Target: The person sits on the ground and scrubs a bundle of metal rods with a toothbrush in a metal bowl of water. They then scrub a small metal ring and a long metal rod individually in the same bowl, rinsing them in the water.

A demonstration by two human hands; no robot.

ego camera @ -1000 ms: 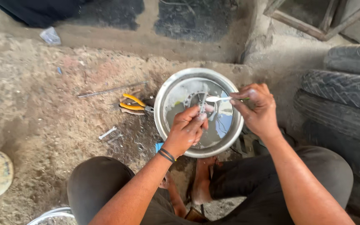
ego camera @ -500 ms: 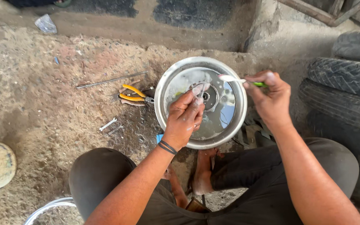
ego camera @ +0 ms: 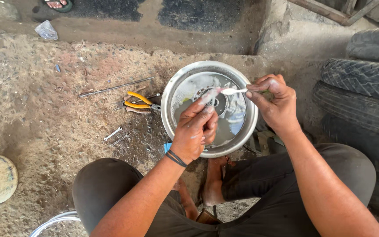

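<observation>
Toothbrush point(ego camera: 233, 91) lies horizontally over the steel basin point(ego camera: 167, 109), gripped at its handle by the right hand point(ego camera: 275, 103); its bristles meet a small part pinched in the left hand point(ego camera: 196, 129).

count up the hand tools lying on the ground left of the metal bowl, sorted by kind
Pliers: 1
Wrenches: 2
Long metal rod: 1
Total: 4

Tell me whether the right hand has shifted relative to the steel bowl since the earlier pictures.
No clear move: the right hand stays at the steel bowl's right rim, brush pointing inward; the camera moved.
</observation>
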